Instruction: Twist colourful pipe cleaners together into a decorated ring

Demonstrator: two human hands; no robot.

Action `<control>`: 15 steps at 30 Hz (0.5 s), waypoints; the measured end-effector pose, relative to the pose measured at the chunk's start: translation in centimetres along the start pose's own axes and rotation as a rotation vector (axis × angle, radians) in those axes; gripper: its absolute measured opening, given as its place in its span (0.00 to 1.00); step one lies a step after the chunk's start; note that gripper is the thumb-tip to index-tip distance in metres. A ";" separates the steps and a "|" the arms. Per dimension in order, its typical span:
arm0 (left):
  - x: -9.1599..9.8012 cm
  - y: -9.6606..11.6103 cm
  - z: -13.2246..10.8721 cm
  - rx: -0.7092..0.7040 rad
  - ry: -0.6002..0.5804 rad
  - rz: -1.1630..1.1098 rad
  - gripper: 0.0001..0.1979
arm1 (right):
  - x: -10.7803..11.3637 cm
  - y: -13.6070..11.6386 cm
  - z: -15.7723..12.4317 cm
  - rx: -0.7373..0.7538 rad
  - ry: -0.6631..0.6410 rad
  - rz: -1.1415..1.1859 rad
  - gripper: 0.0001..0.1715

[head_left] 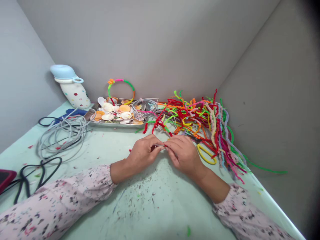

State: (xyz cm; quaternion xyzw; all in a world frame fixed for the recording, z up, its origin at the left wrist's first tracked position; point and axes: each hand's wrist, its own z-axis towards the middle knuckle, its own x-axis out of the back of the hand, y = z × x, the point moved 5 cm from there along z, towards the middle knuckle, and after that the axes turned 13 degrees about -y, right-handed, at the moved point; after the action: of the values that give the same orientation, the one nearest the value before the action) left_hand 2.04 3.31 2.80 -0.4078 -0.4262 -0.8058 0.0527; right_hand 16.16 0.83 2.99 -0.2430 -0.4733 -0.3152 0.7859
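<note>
My left hand (142, 151) is closed, pinching a thin grey wire (157, 145) between thumb and forefinger. Fingertip to fingertip with it, my right hand (183, 154) is also closed, and a bit of red pipe cleaner (165, 145) shows at its fingertips against the wire. Just behind the fingers, red and green fuzzy lengths (167, 129) rise toward the pile; whether they join the held wire I cannot tell. Most of what lies inside both hands is hidden by the fingers.
A heap of coloured pipe cleaners (190, 115) and yellow-handled scissors (206, 155) lie right. Behind are a metal tray (117, 124) of shells, a coil of grey wire (145, 106) and a multicoloured hoop (134, 90). Left: grey cable (62, 136), black cord (43, 166), bottle (73, 91).
</note>
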 end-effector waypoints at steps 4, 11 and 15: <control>0.0 0.1 0.1 0.015 0.005 -0.030 0.06 | -0.1 0.1 -0.1 0.017 0.024 0.057 0.10; -0.2 -0.6 0.4 0.238 -0.012 -0.334 0.06 | 0.3 -0.3 -0.3 0.048 0.110 0.006 0.09; -0.5 -0.9 0.4 0.326 -0.056 -0.542 0.09 | 0.5 -0.5 -0.4 0.060 0.149 -0.035 0.09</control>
State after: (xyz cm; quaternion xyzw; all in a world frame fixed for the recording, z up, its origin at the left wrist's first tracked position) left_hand 2.27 4.03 2.00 -0.2875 -0.6440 -0.7002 -0.1110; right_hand 16.16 0.09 3.30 -0.1870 -0.4270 -0.3317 0.8201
